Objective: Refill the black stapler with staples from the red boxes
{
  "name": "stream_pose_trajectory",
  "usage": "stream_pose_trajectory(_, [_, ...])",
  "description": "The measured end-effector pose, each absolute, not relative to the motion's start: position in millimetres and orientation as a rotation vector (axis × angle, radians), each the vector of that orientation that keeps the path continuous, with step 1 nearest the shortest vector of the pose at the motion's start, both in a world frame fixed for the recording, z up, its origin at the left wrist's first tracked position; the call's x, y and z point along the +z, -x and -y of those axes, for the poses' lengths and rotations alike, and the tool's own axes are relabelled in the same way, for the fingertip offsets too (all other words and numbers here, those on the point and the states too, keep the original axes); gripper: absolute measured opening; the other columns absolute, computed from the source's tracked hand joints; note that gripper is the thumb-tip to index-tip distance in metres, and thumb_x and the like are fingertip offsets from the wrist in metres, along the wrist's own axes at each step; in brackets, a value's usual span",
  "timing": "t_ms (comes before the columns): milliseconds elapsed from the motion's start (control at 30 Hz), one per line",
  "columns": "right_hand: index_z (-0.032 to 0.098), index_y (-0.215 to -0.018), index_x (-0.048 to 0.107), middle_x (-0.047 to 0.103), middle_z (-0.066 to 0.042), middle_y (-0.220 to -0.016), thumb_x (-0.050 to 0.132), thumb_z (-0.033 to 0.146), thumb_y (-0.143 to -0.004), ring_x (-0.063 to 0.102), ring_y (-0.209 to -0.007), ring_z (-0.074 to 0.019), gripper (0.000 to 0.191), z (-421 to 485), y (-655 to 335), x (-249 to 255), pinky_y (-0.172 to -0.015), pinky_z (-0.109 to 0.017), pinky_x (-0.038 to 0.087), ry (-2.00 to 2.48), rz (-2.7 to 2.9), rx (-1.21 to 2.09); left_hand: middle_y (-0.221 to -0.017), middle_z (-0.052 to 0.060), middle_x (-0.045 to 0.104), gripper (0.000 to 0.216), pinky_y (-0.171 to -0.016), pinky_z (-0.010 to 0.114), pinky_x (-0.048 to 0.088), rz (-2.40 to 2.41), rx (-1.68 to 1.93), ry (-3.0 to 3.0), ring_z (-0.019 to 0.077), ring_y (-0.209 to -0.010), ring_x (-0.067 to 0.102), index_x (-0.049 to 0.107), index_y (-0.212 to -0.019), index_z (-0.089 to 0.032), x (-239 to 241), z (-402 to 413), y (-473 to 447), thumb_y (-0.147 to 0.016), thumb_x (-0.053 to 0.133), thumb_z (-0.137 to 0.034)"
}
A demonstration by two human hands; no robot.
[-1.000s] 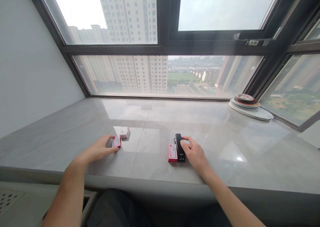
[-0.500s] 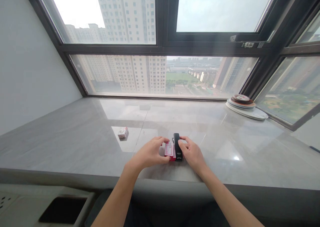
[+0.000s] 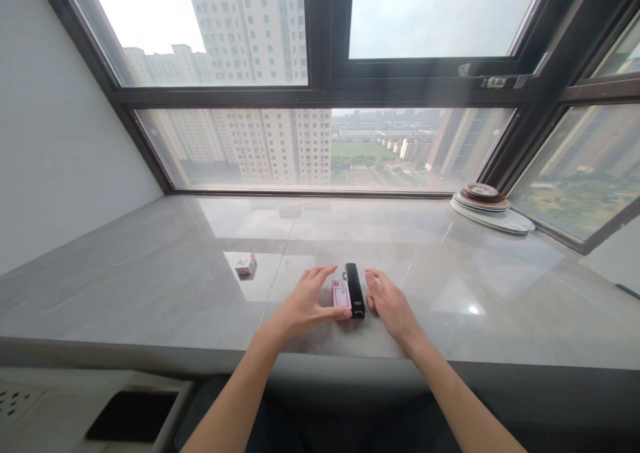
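Observation:
A black stapler lies on the grey marble sill, with a small red-and-white staple box stacked against its left side. My left hand rests open just left of the box, thumb tip touching its near end. To the right of the stapler lies my right hand, fingers stretched flat and holding nothing. Another small red-and-white box sits farther left on the sill.
A stack of round plates stands at the back right corner by the window frame. A white wall closes the left side. Below the sill's front edge at lower left is a grey surface with a dark opening.
My left hand carried a small box from the left over to the stapler and set it on the box there, then opened. My right hand let go of the stapler and flattened.

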State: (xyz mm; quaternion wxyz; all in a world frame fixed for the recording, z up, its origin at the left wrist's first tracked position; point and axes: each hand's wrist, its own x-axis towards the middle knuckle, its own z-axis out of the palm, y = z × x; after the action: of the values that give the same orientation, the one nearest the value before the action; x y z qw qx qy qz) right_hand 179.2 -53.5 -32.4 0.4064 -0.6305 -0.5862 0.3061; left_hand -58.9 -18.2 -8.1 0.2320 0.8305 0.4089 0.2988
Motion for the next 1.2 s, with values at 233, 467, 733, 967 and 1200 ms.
stream_pose_trajectory(233, [0.022,-0.157,0.046,0.058,0.005,-0.068,0.077,0.067,-0.075,0.059,-0.065,-0.0199,0.099,86.9,-186.6,-24.4,-0.062,-0.030,0.042,1.629,1.705,0.829,-0.107,0.012,0.070,0.050,-0.093,0.044,0.046,-2.411,1.004,-1.799,0.0353,-0.107,0.064,0.062,-0.130,-0.020,16.3,-34.0,195.5,-0.101,0.043,-0.056])
stream_pose_trajectory(467, [0.023,-0.150,0.052,0.065,0.004,-0.070,0.088,0.054,-0.065,0.061,-0.066,-0.0206,0.097,74.5,-179.5,-17.2,-0.058,-0.028,0.038,1.614,1.807,0.851,-0.099,0.008,0.076,0.051,-0.078,0.034,0.045,-2.047,0.653,-1.904,0.0294,-0.096,0.070,0.065,-0.119,-0.024,-15.1,-45.4,167.0,-0.101,0.037,-0.062])
stream_pose_trajectory(733, [0.030,-0.120,0.068,0.075,0.001,-0.089,0.081,0.042,-0.074,0.066,-0.078,-0.0228,0.049,75.0,-172.4,-13.4,-0.066,-0.028,0.040,1.528,1.881,0.786,-0.098,0.006,0.076,0.043,-0.080,0.034,0.045,-1.632,0.643,-2.183,0.0272,-0.097,0.072,0.061,-0.115,-0.030,-34.4,-23.5,50.5,-0.106,0.030,-0.058])
stream_pose_trajectory(967, [0.030,-0.126,0.066,0.076,-0.001,-0.091,0.075,0.036,-0.080,0.068,-0.076,-0.0230,0.047,73.3,-166.7,-15.0,-0.067,-0.028,0.038,1.561,1.966,0.708,-0.106,0.010,0.075,0.044,-0.081,0.034,0.044,-1.594,0.695,-2.202,0.0279,-0.096,0.071,0.059,-0.123,-0.028,-41.9,-8.4,19.5,-0.109,0.024,-0.050])
stream_pose_trajectory(1200, [0.028,-0.116,0.067,0.076,0.002,-0.096,0.080,0.044,-0.076,0.067,-0.083,-0.0216,0.044,69.5,-169.2,-14.6,-0.068,-0.026,0.041,1.535,1.950,0.830,-0.108,0.009,0.076,0.051,-0.082,0.031,0.045,-1.673,0.719,-2.123,0.0262,-0.101,0.072,0.056,-0.129,-0.025,-41.8,10.8,20.1,-0.111,0.015,-0.049])
